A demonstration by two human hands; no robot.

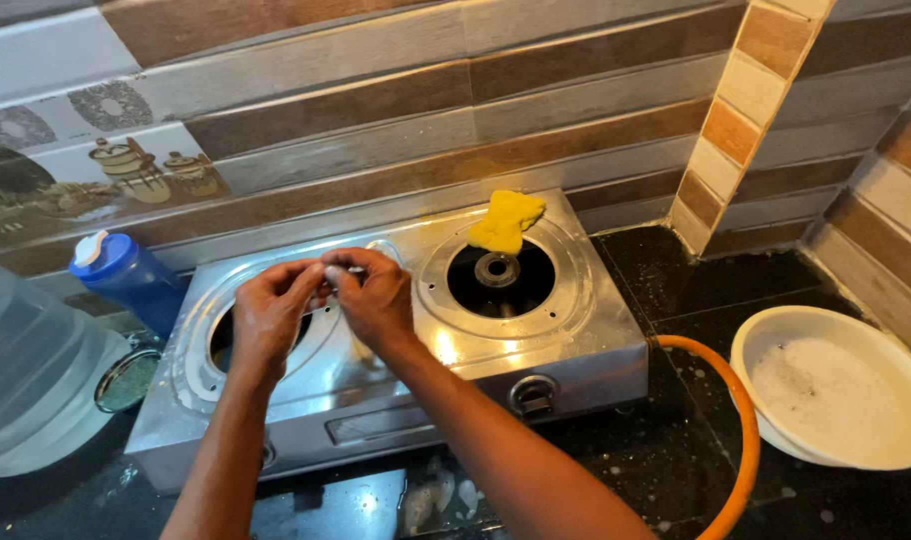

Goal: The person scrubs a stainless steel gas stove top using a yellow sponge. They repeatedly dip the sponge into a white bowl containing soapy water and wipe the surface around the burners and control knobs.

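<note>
A steel two-burner gas stove (536, 345) sits on a black counter, its burner heads removed so both openings show. My left hand (272, 312) and my right hand (374, 295) meet above the left opening, fingertips pinched together on a small pale piece between them; what it is I cannot make out. A yellow cloth (506, 221) lies crumpled on the back rim of the right opening (498, 280).
A white bowl of soapy water (834, 390) stands at the right on the counter. An orange gas hose (741, 420) curves from the stove's right side. A blue bottle (126, 275) and a big clear water jug (26, 370) stand left. Tiled wall behind.
</note>
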